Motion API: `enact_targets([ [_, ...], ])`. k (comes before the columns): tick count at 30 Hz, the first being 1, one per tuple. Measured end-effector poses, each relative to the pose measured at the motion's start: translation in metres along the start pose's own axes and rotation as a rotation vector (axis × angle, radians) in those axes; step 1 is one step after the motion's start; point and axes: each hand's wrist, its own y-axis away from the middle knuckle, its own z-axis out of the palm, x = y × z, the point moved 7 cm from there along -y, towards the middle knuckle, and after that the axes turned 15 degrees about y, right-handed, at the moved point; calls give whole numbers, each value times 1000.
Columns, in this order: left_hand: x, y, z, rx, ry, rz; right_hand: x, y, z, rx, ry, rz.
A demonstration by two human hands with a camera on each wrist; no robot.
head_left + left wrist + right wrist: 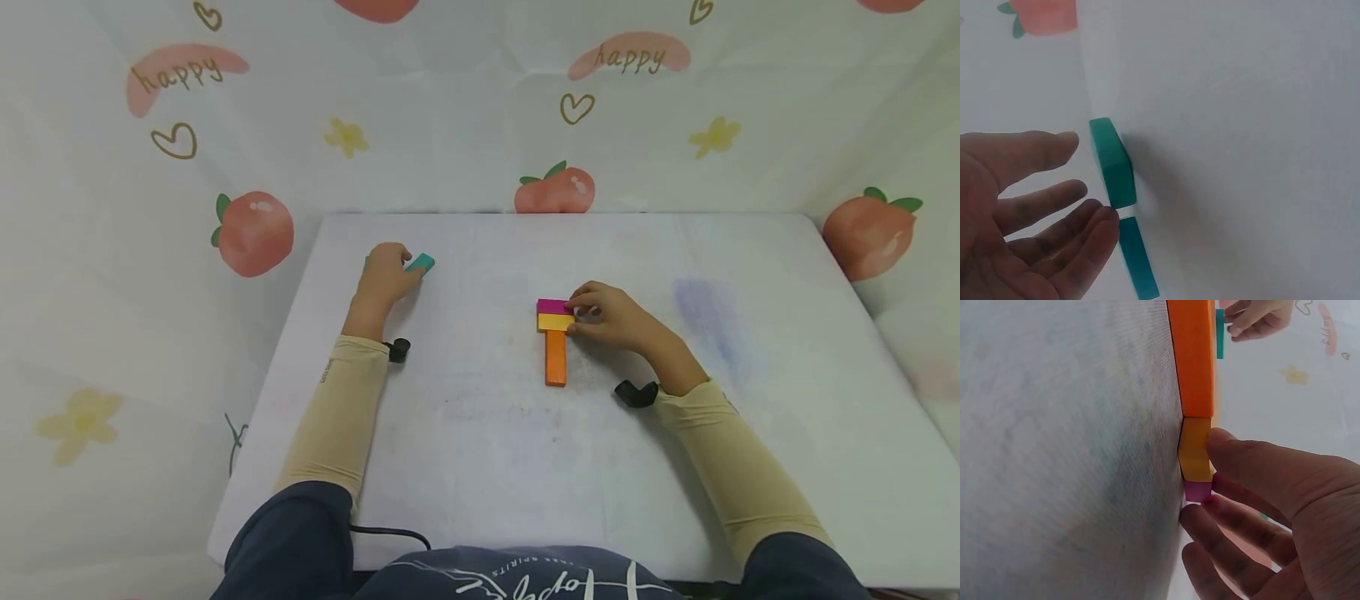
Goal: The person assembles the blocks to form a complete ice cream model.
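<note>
While right fingers touch the yellow block, left fingers near the teal block.

In your head view, your left hand covers the near end of the teal block. Your right hand hides the right ends of the magenta block and yellow block. In the right wrist view the orange block runs off the top edge. The left wrist view cuts off your palm.

A white table stands against a pale backdrop printed with peaches, hearts and flowers.
</note>
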Motion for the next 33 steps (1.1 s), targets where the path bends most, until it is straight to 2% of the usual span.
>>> enact_targets([
  [4,-4,-4,6,-23,-19,-13,2,1,0,0,3,0],
  [9,-3,-5,9,-4,-27,-3,3,2,-1,1,-4,1],
  [13,1,-6,11,-3,-34,11,5,3,-2,-1,-1,4],
  [18,9,-10,21,-35,-32,31,5,4,-3,2,8,5],
  [24,26,-14,44,-78,-33,52,4,4,-1,-16,7,14],
  [33,62,-20,89,-138,-49,114,0,2,-1,-29,43,-19],
])
